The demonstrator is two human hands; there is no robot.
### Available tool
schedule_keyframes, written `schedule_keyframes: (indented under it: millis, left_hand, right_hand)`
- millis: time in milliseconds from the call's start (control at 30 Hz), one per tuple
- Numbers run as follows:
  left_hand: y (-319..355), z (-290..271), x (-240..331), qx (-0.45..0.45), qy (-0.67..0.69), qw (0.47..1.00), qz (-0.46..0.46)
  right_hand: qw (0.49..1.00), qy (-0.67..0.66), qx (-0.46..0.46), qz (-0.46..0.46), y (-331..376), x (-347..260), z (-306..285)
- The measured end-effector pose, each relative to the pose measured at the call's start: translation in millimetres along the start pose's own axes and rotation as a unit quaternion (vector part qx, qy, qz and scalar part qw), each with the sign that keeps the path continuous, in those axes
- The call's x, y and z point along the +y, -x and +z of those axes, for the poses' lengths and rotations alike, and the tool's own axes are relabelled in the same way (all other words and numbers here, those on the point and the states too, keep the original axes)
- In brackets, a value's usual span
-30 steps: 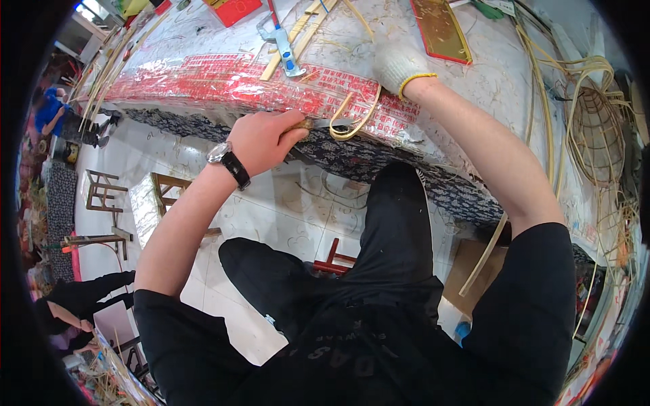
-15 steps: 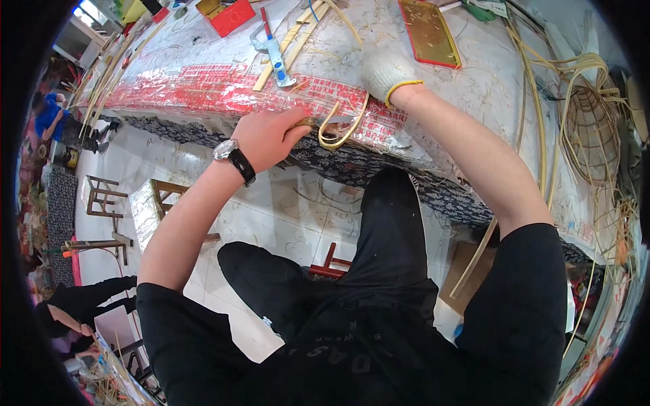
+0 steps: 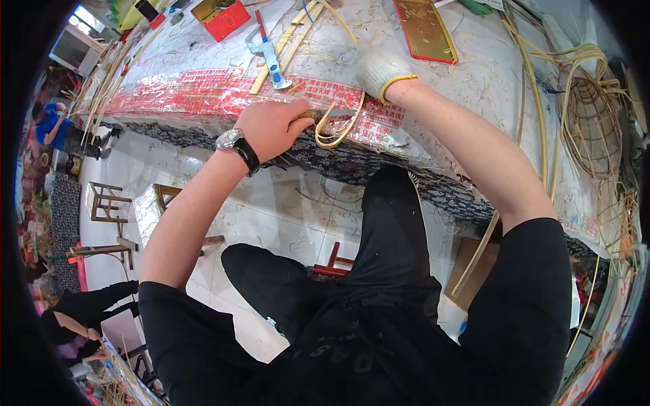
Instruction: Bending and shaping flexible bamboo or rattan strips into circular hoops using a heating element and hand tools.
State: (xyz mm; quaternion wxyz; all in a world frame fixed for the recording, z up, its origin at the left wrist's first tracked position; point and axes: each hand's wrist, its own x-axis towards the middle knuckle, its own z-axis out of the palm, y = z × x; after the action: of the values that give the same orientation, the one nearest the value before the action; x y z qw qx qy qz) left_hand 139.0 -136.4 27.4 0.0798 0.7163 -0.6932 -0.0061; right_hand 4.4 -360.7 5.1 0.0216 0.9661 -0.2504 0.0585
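My bare left hand (image 3: pixel 267 128), with a watch on its wrist, is closed round the handle of a knife at the table's front edge. The knife's grey blade (image 3: pixel 344 114) points right and lies across a bent bamboo strip (image 3: pixel 332 143). That strip curls into a narrow U over the edge, one end running up to my right hand (image 3: pixel 381 71). A white knitted glove with a yellow cuff covers this hand. Its fingers look curled over the strip, though the glove hides the grip. A pale strip also comes out beyond the glove on the far side.
Beyond my left hand lie a blue-and-white caliper-like tool (image 3: pixel 271 61) and flat bamboo slats (image 3: pixel 291 51). Farther back are a red box (image 3: pixel 223 20) and a red-rimmed tray (image 3: pixel 425 30). A woven frame (image 3: pixel 590 128) stands right. Stools (image 3: pixel 108 203) and two people are left.
My left hand has shifted slightly right and up with the knife, and the blade now reaches farther across the bent strip. The right hand stays almost in place. The whole view has tilted a little.
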Motion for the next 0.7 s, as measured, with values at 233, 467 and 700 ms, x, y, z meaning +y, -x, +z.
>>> schedule_keyframes:
  millis: [233,467,700]
  left_hand:
    - [-4,-3,1,-0.023,0.004,1.000,-0.011]
    - [-18,9,2,0.017,0.014,0.999,-0.039]
    - [1,-1,-8,0.035,0.038,0.995,-0.090]
  right_hand:
    - [0.999,-0.016,-0.042,0.003,0,-3,-9]
    - [0.998,-0.010,-0.059,0.022,-5,4,3]
    - [0.992,-0.098,-0.050,0.058,14,-15,-37]
